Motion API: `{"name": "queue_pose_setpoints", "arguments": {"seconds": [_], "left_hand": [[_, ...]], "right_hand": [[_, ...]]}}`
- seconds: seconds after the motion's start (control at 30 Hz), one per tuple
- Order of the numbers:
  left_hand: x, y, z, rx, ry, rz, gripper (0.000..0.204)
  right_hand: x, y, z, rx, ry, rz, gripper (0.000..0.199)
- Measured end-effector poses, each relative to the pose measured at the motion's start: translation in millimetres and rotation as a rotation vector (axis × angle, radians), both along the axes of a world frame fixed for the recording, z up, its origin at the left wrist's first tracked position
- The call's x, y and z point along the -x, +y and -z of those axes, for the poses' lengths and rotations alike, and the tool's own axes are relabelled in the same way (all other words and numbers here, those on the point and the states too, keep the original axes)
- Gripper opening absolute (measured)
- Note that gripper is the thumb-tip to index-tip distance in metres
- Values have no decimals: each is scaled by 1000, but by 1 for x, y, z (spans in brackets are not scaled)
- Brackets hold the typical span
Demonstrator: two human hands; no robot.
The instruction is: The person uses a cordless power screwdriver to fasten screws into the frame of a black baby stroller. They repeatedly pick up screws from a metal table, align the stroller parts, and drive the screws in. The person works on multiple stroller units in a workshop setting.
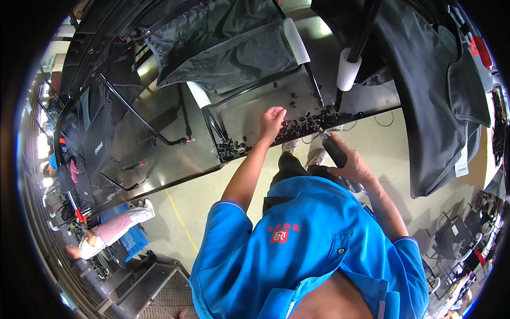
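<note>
My left hand hovers over the front of the metal table, its fingers curled together. Whatever may be between them is too small to make out. Below and beside it lie many small black plastic pieces in a loose heap. My right hand is wrapped round a dark power screwdriver, whose tip points at the heap near the table edge. Just beyond my hands stands a folding frame with black fabric, black tubes and white sleeves on its legs.
The metal table runs across in front of me. More black fabric hangs over its edge at the right. A second white sleeve sits on a black tube. Tubular frames crowd the left. A person stands farther left.
</note>
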State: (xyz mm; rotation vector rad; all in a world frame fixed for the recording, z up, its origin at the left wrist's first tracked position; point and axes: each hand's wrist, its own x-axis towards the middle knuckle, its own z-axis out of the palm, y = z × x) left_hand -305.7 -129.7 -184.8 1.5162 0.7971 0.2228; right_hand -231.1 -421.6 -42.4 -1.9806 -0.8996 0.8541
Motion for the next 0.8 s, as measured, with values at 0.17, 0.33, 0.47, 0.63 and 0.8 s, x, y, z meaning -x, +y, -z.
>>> {"name": "queue_pose_setpoints", "arguments": {"seconds": [0.17, 0.33, 0.47, 0.63, 0.8], "left_hand": [[-39, -4, 51, -902, -34, 176, 22], [-49, -9, 47, -936, 106, 371, 19], [-55, -17, -2, -616, -91, 180, 21], [-51, -36, -101, 196, -481, -129, 18], [-30, -27, -171, 147, -494, -132, 22]], "right_hand": [[-4, -1, -6, -12, 186, 112, 102], [-10, 0, -18, -81, 184, 147, 103], [-14, 5, -23, -163, 311, 144, 105], [-11, 17, -41, -286, 201, 60, 105], [-4, 36, -73, -306, 195, 22, 107]]}}
